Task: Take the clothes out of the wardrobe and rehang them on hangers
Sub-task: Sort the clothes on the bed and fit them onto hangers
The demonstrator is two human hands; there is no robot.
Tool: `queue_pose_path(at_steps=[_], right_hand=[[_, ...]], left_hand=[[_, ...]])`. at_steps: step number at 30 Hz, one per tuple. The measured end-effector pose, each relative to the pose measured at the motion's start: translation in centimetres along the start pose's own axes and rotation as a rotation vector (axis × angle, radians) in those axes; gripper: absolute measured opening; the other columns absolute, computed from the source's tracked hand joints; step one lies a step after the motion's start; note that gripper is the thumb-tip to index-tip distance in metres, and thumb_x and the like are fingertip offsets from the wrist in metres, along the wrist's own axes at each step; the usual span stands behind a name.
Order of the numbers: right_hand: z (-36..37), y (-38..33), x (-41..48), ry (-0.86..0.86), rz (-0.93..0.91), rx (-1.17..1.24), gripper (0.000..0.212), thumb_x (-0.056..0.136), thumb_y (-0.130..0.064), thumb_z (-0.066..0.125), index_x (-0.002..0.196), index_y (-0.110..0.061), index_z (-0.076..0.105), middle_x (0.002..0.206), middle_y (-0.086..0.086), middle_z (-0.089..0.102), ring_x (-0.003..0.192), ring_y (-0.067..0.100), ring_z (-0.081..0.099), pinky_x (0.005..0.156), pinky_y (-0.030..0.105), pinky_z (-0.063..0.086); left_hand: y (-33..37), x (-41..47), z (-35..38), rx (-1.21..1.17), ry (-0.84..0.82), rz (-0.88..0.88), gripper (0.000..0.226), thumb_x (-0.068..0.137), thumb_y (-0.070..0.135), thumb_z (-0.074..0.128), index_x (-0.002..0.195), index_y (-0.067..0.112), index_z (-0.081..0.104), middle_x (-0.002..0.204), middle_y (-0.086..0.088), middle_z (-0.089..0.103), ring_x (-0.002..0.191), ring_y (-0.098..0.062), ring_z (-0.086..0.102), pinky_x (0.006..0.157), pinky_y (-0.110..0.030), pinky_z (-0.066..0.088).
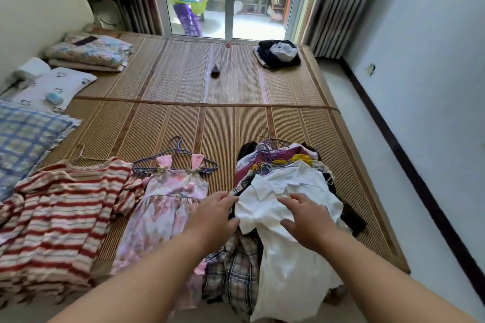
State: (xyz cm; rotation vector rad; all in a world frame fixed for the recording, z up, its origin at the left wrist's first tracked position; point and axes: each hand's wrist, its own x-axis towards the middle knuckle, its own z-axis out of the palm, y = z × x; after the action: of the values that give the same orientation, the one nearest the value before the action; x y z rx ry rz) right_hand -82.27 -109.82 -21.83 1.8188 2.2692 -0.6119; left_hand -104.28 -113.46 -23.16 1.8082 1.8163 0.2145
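Head view looks down on a white shirt point(286, 191) lying on top of a heap of clothes point(265, 162) at the near right of a woven mat point(183, 118). The tangle of wire hangers point(265, 144) at the heap's far end is hard to count, and the garments under the shirt show only as maroon, yellow and black edges. The left hand point(212, 217) meets the shirt's left edge with fingers and thumb curved and parted; whether they pinch the cloth cannot be told. The right hand point(307, 220) is over the shirt's middle with fingers spread and relaxed, gripping nothing; whether it touches the cloth is unclear. A plaid garment point(236, 265) pokes out beneath the shirt toward the viewer, partly covered by the left forearm. Just left of the heap lies a floral dress point(168, 204) on a blue hanger point(178, 152), and beside that a red-striped top point(60, 204), cut off by the picture's left edge. Well apart, at the mat's far right corner, sits a dark bundle of clothes point(278, 54) whose pieces cannot be told apart.
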Motion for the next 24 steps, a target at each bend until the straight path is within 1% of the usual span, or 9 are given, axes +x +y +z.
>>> queue_pose_path(at_steps=[3, 5, 7, 10, 14, 19, 22, 24], right_hand=[[-1.8, 5.6, 2.3, -0.046, -0.033, -0.038, 0.054, 0.091, -0.041, 0.052, 0.141, -0.039, 0.032, 0.152, -0.004, 0.026, 0.136, 0.021, 0.034, 0.111, 0.048, 0.025], [-2.6, 8.4, 4.0, -0.047, -0.044, -0.052, 0.054, 0.091, -0.041, 0.053, 0.141, -0.039, 0.033, 0.152, -0.004, 0.026, 0.137, 0.021, 0.033, 0.11, 0.048, 0.026], [-2.8, 10.8, 6.0, -0.055, -0.045, -0.055, 0.054, 0.091, -0.042, 0.052, 0.141, -0.039, 0.033, 0.151, -0.004, 0.027, 0.135, 0.021, 0.035, 0.11, 0.048, 0.026], [-1.9, 13.3, 8.9, -0.078, -0.052, -0.036, 0.056, 0.091, -0.042, 0.052, 0.142, -0.04, 0.031, 0.151, -0.003, 0.027, 0.135, 0.021, 0.036, 0.109, 0.048, 0.027], [0.6, 15.7, 13.1, -0.093, -0.046, -0.004, 0.057, 0.09, -0.042, 0.052, 0.142, -0.041, 0.03, 0.151, -0.003, 0.028, 0.135, 0.021, 0.036, 0.109, 0.049, 0.03], [5.6, 17.9, 19.4, -0.123, -0.021, 0.044, 0.055, 0.091, -0.039, 0.05, 0.142, -0.042, 0.03, 0.148, -0.004, 0.033, 0.134, 0.021, 0.036, 0.107, 0.046, 0.03], [8.1, 18.9, 24.0, -0.075, -0.012, 0.045, 0.057, 0.092, -0.038, 0.048, 0.145, -0.037, 0.027, 0.147, -0.004, 0.035, 0.133, 0.022, 0.037, 0.105, 0.047, 0.031], [8.9, 19.6, 26.8, -0.036, 0.009, 0.025, 0.062, 0.091, -0.036, 0.049, 0.147, -0.03, 0.023, 0.15, -0.005, 0.031, 0.134, 0.022, 0.034, 0.107, 0.049, 0.031]], left_hand=[[4.7, 3.6, 3.3, -0.044, -0.042, -0.075, 0.054, 0.09, 0.041, 0.053, 0.141, 0.032, 0.039, 0.15, 0.005, 0.032, 0.138, -0.017, 0.029, 0.112, -0.044, 0.029], [6.8, 5.4, 4.9, -0.04, -0.085, -0.099, 0.054, 0.09, 0.041, 0.052, 0.142, 0.032, 0.038, 0.15, 0.004, 0.03, 0.139, -0.018, 0.028, 0.112, -0.047, 0.028], [8.5, 7.3, 6.1, -0.028, -0.116, -0.114, 0.053, 0.092, 0.04, 0.051, 0.142, 0.032, 0.037, 0.149, 0.005, 0.029, 0.139, -0.018, 0.027, 0.112, -0.049, 0.026], [9.1, 10.0, 7.5, 0.008, -0.127, -0.136, 0.052, 0.092, 0.041, 0.049, 0.142, 0.033, 0.036, 0.149, 0.007, 0.029, 0.14, -0.016, 0.024, 0.112, -0.052, 0.025], [7.7, 13.9, 10.1, 0.051, -0.152, -0.178, 0.053, 0.092, 0.043, 0.049, 0.142, 0.034, 0.036, 0.149, 0.008, 0.029, 0.14, -0.015, 0.023, 0.112, -0.049, 0.026], [4.0, 19.2, 14.6, 0.052, -0.175, -0.209, 0.054, 0.091, 0.043, 0.051, 0.142, 0.034, 0.036, 0.148, 0.007, 0.033, 0.137, -0.016, 0.031, 0.11, -0.046, 0.03], [1.5, 22.2, 17.3, 0.041, -0.186, -0.249, 0.058, 0.091, 0.042, 0.05, 0.145, 0.032, 0.03, 0.15, 0.006, 0.03, 0.138, -0.017, 0.029, 0.111, -0.045, 0.029], [-0.2, 23.9, 18.7, 0.047, -0.172, -0.273, 0.064, 0.092, 0.041, 0.05, 0.148, 0.029, 0.023, 0.153, 0.004, 0.025, 0.141, -0.02, 0.024, 0.113, -0.045, 0.027]])
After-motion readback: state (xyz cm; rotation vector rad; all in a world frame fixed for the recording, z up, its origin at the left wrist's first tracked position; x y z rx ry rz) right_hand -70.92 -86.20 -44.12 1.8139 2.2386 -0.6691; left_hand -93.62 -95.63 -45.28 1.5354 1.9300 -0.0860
